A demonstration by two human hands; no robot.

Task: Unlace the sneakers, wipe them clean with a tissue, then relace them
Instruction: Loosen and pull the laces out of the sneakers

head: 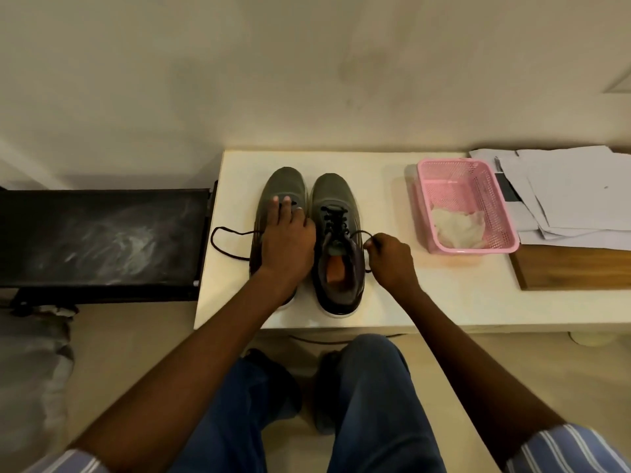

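Two sneakers [309,240] are sitting side by side on the bench [392,302]. Your left hand [288,242] is pressing the left one flat-fingered; your right hand [389,257] is pinching the right lace [358,233]. Be drawing it out gently, eyelet by eyelet.

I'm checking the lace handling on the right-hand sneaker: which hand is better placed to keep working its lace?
Right. The right hand already pinches the lace of the right sneaker, beside its eyelets. The left hand lies flat on the left sneaker, likely steadying it.
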